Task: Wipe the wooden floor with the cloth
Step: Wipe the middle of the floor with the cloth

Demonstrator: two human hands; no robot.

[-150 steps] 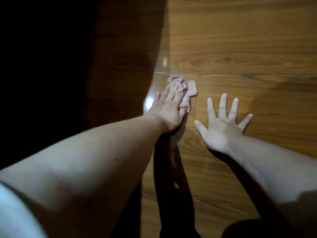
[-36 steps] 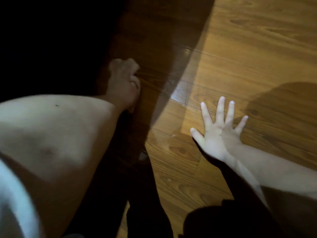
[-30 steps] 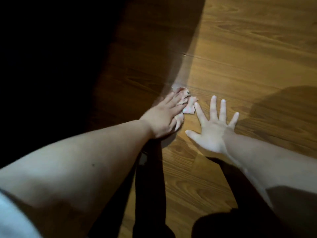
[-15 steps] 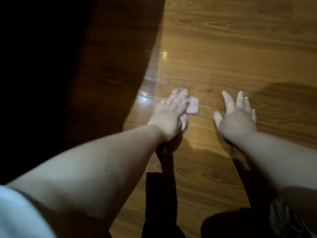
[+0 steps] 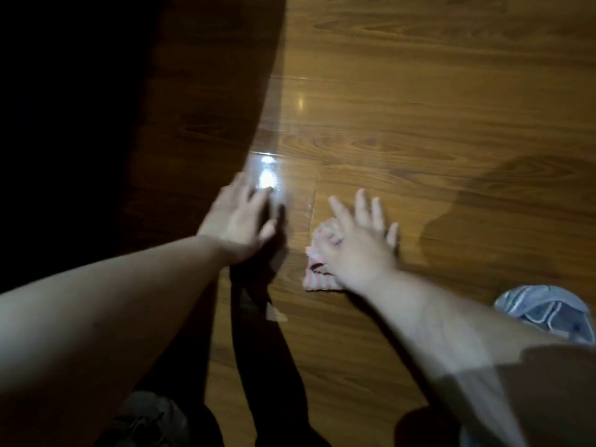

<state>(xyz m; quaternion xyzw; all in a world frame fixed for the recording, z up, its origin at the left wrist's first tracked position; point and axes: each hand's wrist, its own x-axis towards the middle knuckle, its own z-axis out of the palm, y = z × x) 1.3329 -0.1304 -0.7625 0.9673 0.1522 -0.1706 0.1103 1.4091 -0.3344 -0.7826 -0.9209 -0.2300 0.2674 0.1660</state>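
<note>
Cloth (image 5: 317, 279) under right hand (image 5: 358, 246) | left hand (image 5: 238, 224) apart, fingers straight

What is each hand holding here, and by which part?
Nothing is gripped. The right hand rests, fingers spread, on the far part of the cloth; the left hand is open, apart from it.

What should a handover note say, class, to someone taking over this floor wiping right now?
Left hand: open, empty, left of the cloth.
Right hand: open, fingers spread on the cloth.
Cloth: crumpled on the floor, partly under the right hand.
Done: cannot tell how much is wiped.
Left: wipe the floor with the cloth, probably with the right hand.
</note>
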